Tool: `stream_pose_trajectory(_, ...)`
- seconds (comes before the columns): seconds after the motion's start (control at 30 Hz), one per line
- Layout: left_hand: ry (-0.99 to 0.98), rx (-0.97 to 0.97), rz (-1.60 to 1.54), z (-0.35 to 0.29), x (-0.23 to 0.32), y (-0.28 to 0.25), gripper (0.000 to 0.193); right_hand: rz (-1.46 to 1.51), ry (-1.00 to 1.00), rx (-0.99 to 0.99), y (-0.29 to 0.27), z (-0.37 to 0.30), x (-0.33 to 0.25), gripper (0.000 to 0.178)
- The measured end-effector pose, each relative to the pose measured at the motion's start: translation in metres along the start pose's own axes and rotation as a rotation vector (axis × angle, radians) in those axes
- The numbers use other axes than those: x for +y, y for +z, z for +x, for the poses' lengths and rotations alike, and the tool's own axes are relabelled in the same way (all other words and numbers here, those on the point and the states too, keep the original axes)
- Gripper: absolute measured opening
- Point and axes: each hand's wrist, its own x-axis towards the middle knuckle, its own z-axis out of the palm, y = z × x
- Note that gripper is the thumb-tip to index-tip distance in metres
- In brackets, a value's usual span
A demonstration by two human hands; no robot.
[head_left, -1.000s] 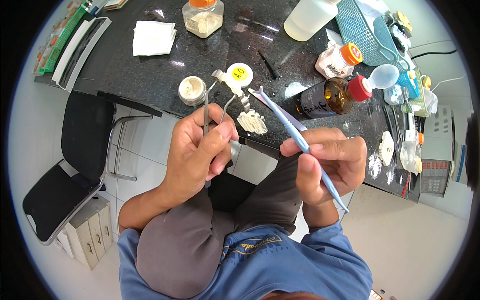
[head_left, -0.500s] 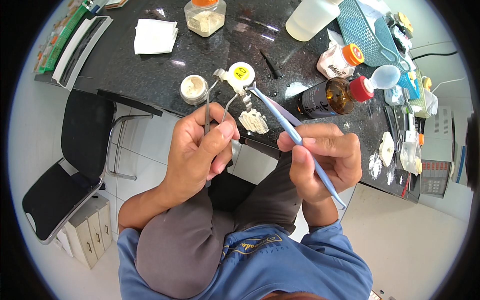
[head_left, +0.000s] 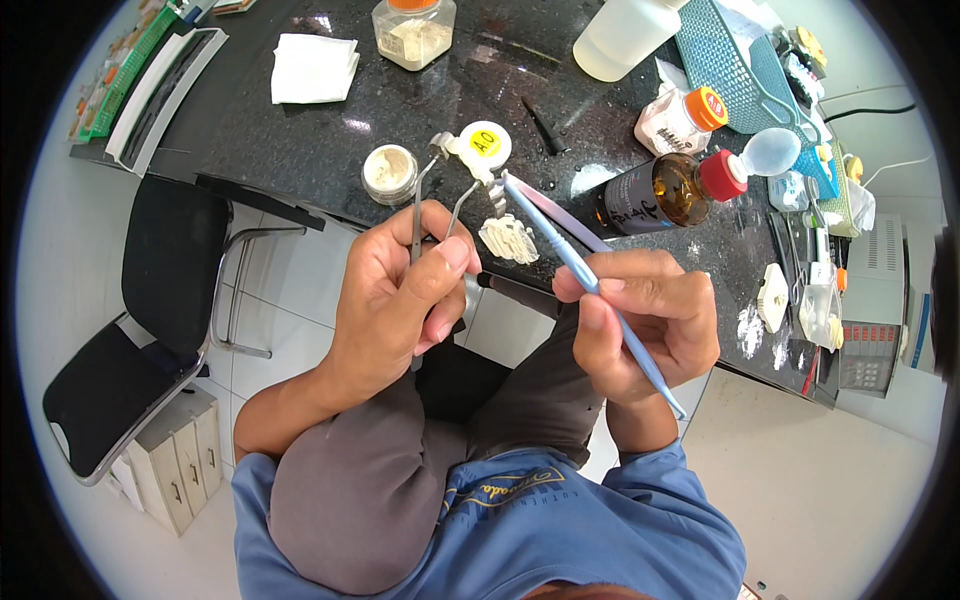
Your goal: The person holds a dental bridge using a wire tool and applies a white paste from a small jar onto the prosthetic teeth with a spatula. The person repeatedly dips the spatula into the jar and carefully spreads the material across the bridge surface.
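My left hand [head_left: 395,290] is closed around metal forceps [head_left: 417,228] with bent tips. Those tips grip a curved dental bridge [head_left: 466,158], part white and part grey metal, above the bench. My right hand [head_left: 650,325] pinches a slim blue double-ended dental instrument [head_left: 572,265] like a pen. Its upper tip is close to the right end of the bridge; whether they touch I cannot tell. Behind the bridge lies a round white lid [head_left: 487,140] with a yellow sticker. An open jar of pale powder [head_left: 389,170] stands left, and ridged cream-coloured paste [head_left: 508,240] lies below the bridge.
A brown bottle [head_left: 665,195] with a red cap stands at the right, beside an orange-capped jar [head_left: 680,118]. Further back are a white bottle [head_left: 620,40], a blue basket [head_left: 730,80], folded tissue [head_left: 314,69] and a black pointed piece [head_left: 543,125]. A lilac stick [head_left: 565,215] lies behind the blue instrument.
The blue instrument has turned slightly in my right hand, and its upper tip has shifted a little. My left hand holds the forceps and bridge in nearly the same place.
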Motion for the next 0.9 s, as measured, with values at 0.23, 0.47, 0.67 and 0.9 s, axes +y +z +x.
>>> stream_pose_trajectory(0.23,-0.005,-0.018,0.008,-0.0004,0.0006,-0.0011,0.020,-0.011,0.005,0.004,0.0008,-0.0002,-0.0008,0.020)
stream_pose_trajectory(0.47,-0.004,-0.027,0.002,-0.0003,0.0002,-0.0011,0.021,-0.014,-0.013,-0.006,0.0009,0.0003,0.0000,0.021)
stream_pose_trajectory(0.67,0.004,-0.008,0.001,0.0002,-0.0004,0.0003,0.022,-0.019,-0.014,-0.020,-0.0004,0.0002,0.0004,0.020)
stream_pose_trajectory(0.9,0.011,-0.013,0.015,0.0001,-0.0001,0.0005,0.023,0.006,0.020,0.037,0.0020,-0.0005,0.0001,0.020)
